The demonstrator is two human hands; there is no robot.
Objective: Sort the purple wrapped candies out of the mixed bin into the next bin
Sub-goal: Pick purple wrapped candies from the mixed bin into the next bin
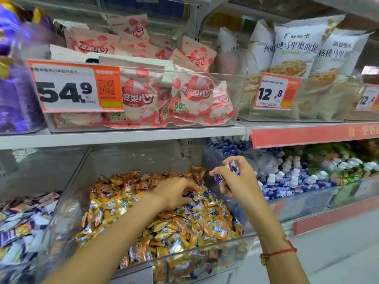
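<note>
Several purple candies (pixel 232 168) are sitting clenched in the right hand (pixel 235 179); the left hand (pixel 174 192) is digging loose-fingered into the mixed bin (pixel 205 252), pinching another purple one, I reckon. Next: drop them into the next bin (pixel 303 203).

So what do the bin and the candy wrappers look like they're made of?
The bin looks like clear rigid plastic, acrylic perhaps: candies show through its front wall and the rim glints. The orange wrappers and the purple ones in the right hand look like glossy crinkled foil or film, given the bright highlights.
</note>
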